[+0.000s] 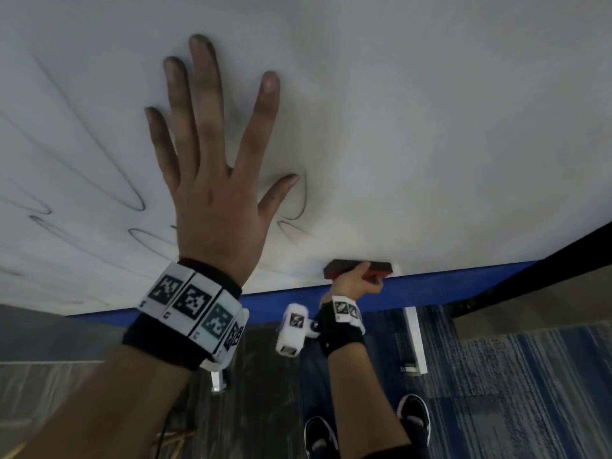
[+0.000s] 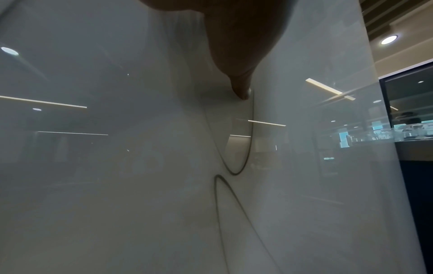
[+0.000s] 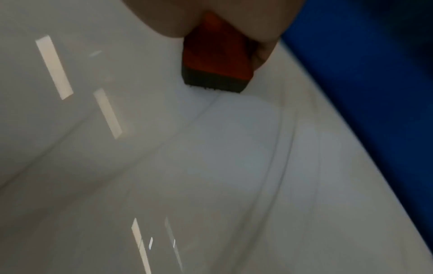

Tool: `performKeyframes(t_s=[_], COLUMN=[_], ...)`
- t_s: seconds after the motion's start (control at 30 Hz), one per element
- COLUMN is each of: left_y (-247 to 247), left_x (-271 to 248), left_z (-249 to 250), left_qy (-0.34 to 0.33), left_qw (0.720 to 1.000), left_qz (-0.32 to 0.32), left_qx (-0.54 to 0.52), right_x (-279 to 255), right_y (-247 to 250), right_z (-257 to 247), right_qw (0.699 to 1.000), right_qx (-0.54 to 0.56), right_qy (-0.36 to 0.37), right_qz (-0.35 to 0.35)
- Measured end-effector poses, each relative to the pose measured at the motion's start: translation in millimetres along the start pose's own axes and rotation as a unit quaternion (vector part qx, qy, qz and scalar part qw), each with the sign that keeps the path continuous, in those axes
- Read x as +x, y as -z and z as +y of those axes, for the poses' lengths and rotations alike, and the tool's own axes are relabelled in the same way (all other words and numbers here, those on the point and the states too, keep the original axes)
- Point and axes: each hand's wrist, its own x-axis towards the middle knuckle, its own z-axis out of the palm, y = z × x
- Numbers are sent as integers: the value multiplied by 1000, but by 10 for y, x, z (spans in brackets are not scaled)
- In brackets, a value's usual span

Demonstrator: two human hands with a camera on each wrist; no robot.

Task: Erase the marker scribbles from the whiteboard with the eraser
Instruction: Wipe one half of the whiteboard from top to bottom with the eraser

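Observation:
The whiteboard [image 1: 414,111] fills the upper part of the head view, with a blue bottom frame [image 1: 430,288]. Thin dark marker loops [image 1: 109,180] cover its left half; two more loops [image 2: 236,166] show in the left wrist view. My left hand [image 1: 212,154] lies flat on the board, fingers spread and straight. My right hand [image 1: 354,284] grips a red eraser with a dark felt face [image 1: 357,269], pressed against the board just above the blue frame. In the right wrist view the eraser [image 3: 215,61] sits between thumb and fingers, felt on the board.
Below the board are blue striped carpet [image 1: 513,392], a white stand foot [image 1: 414,339] and my two shoes [image 1: 414,412]. A dark panel [image 1: 563,246] borders the board on the right. The board's right half shows only faint smears.

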Motion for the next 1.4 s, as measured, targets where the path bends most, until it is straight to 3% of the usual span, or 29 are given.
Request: performKeyframes(t_s=[0.03, 0.1, 0.17, 0.23, 0.3, 0.4, 0.5, 0.57, 0.63, 0.73, 0.8, 0.83, 0.87, 0.9, 0.97, 1.0, 1.03, 1.07, 1.13, 1.23, 1.3, 1.4], left_y=[5, 36, 71, 149, 233, 318, 270, 239, 250, 373, 491, 566, 568, 698, 325, 186, 120, 54, 164, 746, 600, 601], left_x=[4, 0, -17, -53, -64, -2, 30, 7, 20, 54, 65, 136, 125, 208, 16, -88, -216, -243, -132, 173, 152, 78], left_z=[12, 39, 20, -41, -148, -358, -470, -436, -434, -507, -650, -744, -810, -923, -777, -646, -512, -451, -623, -917, -927, -847], left_qy=[2, 3, -5, -25, -44, -40, -38, -36, -42, -56, -96, -112, -122, -116, -103, -93, -64, -56, -88, -104, -105, -111], left_qw=[1000, 1000, 1000, 1000, 999, 998, 997, 997, 998, 997, 993, 990, 987, 988, 993, 995, 997, 998, 995, 991, 992, 993], left_qz=[-1, -8, -14, -11, 10, 47, 60, 57, 51, 59, 68, 78, 98, 93, 39, 11, -36, -32, 33, 81, 71, 40], left_qx=[-1, -10, -10, -14, -13, 5, 28, 27, 21, 7, 6, 14, 26, 39, 46, 42, 10, -6, -14, -9, -8, -18], right_x=[-237, -615, -664, -471, -213, -131, -435, -796, -1255, -1629, -1518, -1408, -1291, -1178, -1106, -1112, -1147, -1233, -1477, -1686, -1617, -1246], right_y=[9, 74, 115, 134, 173, 171, 31, -59, -128, -221, -223, -196, -134, -52, 49, 59, 28, -37, -173, -377, -419, -181], right_z=[-58, -136, -85, 7, 183, 372, 308, 206, 32, -174, -179, -131, -55, -10, 80, 86, 62, -24, -331, -833, -968, -720], right_qw=[996, 957, 927, 954, 983, 997, 999, 996, 977, 896, 851, 845, 859, 892, 948, 958, 960, 953, 906, 782, 728, 629], right_qx=[-7, -27, -63, -63, -64, -63, -35, -2, -9, -55, -79, -81, -81, -74, -62, -59, -56, -50, -44, -60, -89, -217], right_qy=[62, 197, 253, 214, 125, -18, -9, 42, 127, 346, 442, 458, 439, 385, 251, 217, 218, 246, 376, 578, 646, 703], right_qz=[-56, -212, -270, -199, -118, -42, -28, -78, -173, -272, -272, -263, -249, -226, -188, -176, -167, -167, -191, -224, -214, -251])
